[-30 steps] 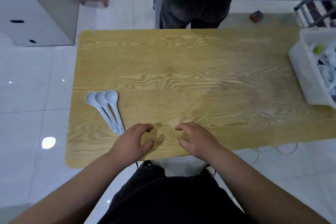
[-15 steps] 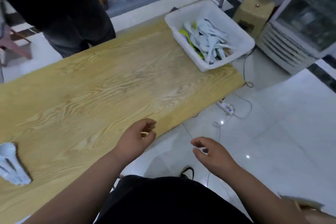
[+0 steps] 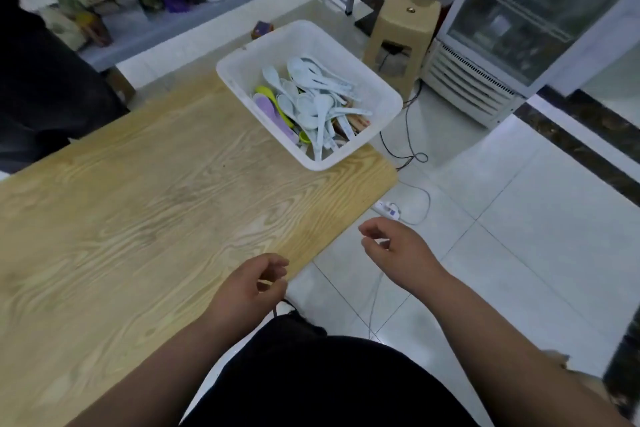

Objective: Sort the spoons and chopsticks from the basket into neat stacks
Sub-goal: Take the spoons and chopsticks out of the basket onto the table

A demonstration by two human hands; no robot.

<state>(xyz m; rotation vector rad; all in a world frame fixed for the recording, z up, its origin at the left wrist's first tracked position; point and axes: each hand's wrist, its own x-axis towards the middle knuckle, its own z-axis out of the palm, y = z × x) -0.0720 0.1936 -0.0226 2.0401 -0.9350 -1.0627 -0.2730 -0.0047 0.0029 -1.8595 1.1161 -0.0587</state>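
left hand (image 3: 249,288) over table (image 3: 138,218) edge, right hand (image 3: 398,250) beyond it, both loose, empty

Wood-grain counter (image 3: 138,218) over white floor tiles (image 3: 519,218). Past its far corner, beige stool (image 3: 401,31) beside glass-door fridge (image 3: 540,10). White power strip (image 3: 387,210) on the tiles. Farther back, grey shelf (image 3: 221,0) with blurred, perhaps bottled, goods.

Head-worn wide view, down across table (image 3: 166,211) toward basket (image 3: 309,39).
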